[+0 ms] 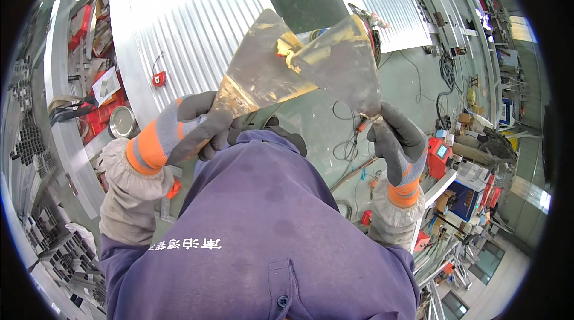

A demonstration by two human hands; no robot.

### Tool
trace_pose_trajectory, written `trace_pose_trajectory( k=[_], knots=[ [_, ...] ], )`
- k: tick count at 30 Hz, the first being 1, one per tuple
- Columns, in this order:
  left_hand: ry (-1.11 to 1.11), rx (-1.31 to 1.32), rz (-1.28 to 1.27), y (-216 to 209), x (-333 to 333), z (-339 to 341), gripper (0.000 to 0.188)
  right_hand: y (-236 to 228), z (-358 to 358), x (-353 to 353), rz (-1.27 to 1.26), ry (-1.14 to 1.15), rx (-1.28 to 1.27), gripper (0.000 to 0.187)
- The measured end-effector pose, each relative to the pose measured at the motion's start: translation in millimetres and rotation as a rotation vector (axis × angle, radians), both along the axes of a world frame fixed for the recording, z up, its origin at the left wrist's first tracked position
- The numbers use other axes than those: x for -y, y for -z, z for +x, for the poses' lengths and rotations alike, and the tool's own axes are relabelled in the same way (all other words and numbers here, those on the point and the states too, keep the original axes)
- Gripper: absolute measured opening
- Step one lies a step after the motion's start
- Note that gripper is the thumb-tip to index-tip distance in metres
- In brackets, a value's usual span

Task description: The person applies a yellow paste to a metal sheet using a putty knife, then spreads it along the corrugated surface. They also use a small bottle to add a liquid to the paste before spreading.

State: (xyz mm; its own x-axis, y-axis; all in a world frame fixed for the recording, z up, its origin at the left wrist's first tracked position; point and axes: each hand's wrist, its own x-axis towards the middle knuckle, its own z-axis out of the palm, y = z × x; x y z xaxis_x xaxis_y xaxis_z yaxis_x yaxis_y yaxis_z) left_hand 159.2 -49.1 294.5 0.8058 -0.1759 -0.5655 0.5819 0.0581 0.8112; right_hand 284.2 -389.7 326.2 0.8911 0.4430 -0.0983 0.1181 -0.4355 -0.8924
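Observation:
Both hands wear grey and orange work gloves. My left hand (206,126) is closed round the handle of a wide putty knife (254,60), its blade angled up to the right and smeared with yellowish residue. In my right hand (397,138) is a second putty knife (341,60), gripped low by its handle, with its blade leaning up to the left. The two blades cross or touch near the middle, in front of my chest. A lump of yellow paste (288,50) sits where they meet. Most of both handles is hidden by the gloves.
Ribbed silver metal panels (173,27) lie ahead; a small red tape measure (159,78) rests on the left one. A round tin (122,121) and a parts shelf (98,90) stand at left. Cables (347,147) trail over the green floor. A red device (439,157) is at right.

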Motion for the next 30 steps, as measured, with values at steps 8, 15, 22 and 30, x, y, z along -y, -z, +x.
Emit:
trace_pose_trajectory(
  k=[8, 15, 22, 30],
  knots=[
    [0.047, 0.025, -0.001, 1, 4, -1, 0.039, -1, 5, -6, -0.012, -0.099, 0.058, 0.035],
    [-0.025, 0.049, 0.021, 0, 8, -1, 0.039, -12, 5, -18, -0.08, -0.046, 0.081, 0.035],
    [-0.11, -0.039, -0.139, 15, 10, -1, 0.041, -11, -1, -5, -0.035, 0.063, -0.078, 0.036],
    [-0.226, 0.108, 0.048, 8, 26, 3, 0.038, 5, -14, -19, 0.133, 0.165, -0.246, 0.034]
  ],
)
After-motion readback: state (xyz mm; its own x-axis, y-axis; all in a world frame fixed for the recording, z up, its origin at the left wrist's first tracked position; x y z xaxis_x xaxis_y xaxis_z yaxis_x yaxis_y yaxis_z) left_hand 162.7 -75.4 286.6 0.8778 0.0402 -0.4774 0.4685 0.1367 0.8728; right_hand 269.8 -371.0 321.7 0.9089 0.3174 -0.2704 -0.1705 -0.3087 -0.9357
